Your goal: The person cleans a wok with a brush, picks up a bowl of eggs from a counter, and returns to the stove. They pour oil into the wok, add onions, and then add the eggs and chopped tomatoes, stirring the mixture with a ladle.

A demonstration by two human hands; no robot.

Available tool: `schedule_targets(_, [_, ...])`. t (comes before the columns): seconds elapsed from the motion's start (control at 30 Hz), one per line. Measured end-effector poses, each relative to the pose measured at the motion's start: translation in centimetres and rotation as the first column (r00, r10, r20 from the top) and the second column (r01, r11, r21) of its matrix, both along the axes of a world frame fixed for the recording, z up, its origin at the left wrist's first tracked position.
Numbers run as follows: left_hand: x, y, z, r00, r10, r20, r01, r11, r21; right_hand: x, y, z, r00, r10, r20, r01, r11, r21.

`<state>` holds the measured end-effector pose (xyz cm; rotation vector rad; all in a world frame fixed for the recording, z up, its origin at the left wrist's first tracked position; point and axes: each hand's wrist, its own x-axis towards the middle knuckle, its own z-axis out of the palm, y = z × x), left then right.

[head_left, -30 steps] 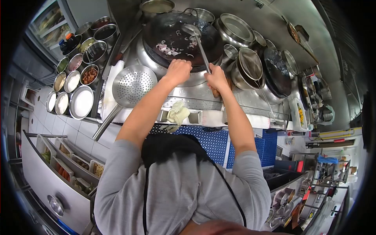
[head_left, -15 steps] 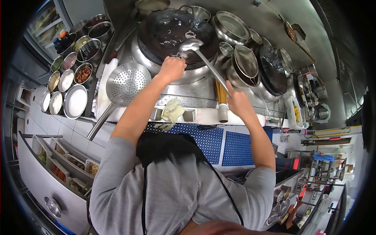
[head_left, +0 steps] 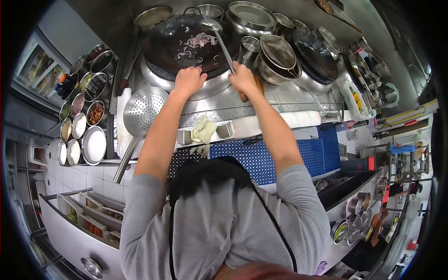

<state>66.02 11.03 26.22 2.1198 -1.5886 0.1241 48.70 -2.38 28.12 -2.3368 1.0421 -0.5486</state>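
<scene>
The dark wok (head_left: 161, 46) sits on a round steel burner ring, with pale, pinkish sliced rings like onion (head_left: 201, 40) inside it. My left hand (head_left: 189, 80) is at the wok's near rim with its fingers curled and pointing inward. What those fingers hold, if anything, is hidden. My right hand (head_left: 243, 80) is wrapped round the handle of a long metal ladle (head_left: 224, 48). The ladle reaches over the far side of the wok. Below my left hand, a perforated strainer (head_left: 145, 109) lies with its handle toward me.
Several ingredient tins (head_left: 94, 145) stand at left. A crumpled cloth (head_left: 203, 129) lies in the counter's front tray. Strainers and pots (head_left: 278, 53) stand right of the wok, beside a second wok (head_left: 313, 56). Blue mats (head_left: 275, 154) cover the floor.
The ladle has moved from the wok's near-middle to its far side. More pale slices now show inside the wok. Pale pieces that were by my left fingertips are no longer seen there.
</scene>
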Motion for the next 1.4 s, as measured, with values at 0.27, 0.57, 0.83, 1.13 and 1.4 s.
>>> schedule_targets(0.27, [0.3, -0.2, -1.6, 0.998, -0.029, 0.046, 0.033, 0.996, -0.082, -1.1, 3.4, 2.4, 0.939, -0.013, 0.344, -0.298, 0.467, 0.833])
schedule_targets(0.57, [0.0, 1.1, -1.2, 0.998, -0.056, 0.027, 0.058, 0.994, -0.091, -0.2, 1.4, 0.0, 0.982, 0.134, -0.132, -0.122, 0.988, 0.099])
schedule_targets(0.83, [1.2, 3.1, -2.5, 0.965, -0.26, 0.024, 0.253, 0.908, -0.332, -3.7, 7.3, 5.0, 0.973, 0.074, 0.22, -0.221, 0.582, 0.783])
schedule_targets(1.13, [5.2, 5.7, -2.8, 0.847, -0.526, -0.081, 0.429, 0.765, -0.481, 4.3, 10.4, 6.0, 0.965, -0.088, -0.246, 0.139, 0.97, 0.201])
schedule_targets(1.4, [8.3, 3.5, -1.7, 0.877, -0.479, 0.031, 0.459, 0.817, -0.348, 0.4, 17.8, 11.3, 0.954, -0.039, -0.297, 0.142, 0.931, 0.336])
